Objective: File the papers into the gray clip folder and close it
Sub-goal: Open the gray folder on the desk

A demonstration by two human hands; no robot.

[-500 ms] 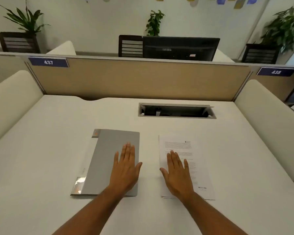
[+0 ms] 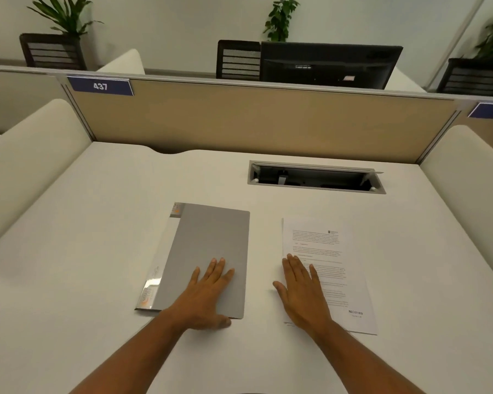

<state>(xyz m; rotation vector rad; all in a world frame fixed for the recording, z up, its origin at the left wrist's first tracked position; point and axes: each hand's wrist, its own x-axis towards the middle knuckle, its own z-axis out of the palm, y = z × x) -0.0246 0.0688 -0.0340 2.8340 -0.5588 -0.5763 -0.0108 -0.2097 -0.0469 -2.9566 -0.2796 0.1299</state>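
The gray clip folder lies shut on the white desk, slightly left of centre, with a shiny spine strip along its left edge. My left hand rests flat on its near right corner, thumb hooked at the front edge. To the right lies a stack of printed papers, text side up. My right hand lies flat on the papers' near left part, fingers spread. Neither hand holds anything.
An open cable tray is cut into the desk behind the papers. A beige partition walls the far edge, with cushioned side panels left and right. A black monitor stands beyond it.
My left hand slid back toward the folder's near right corner, thumb now at the front edge. The view shifted slightly; my right hand stays on the papers.
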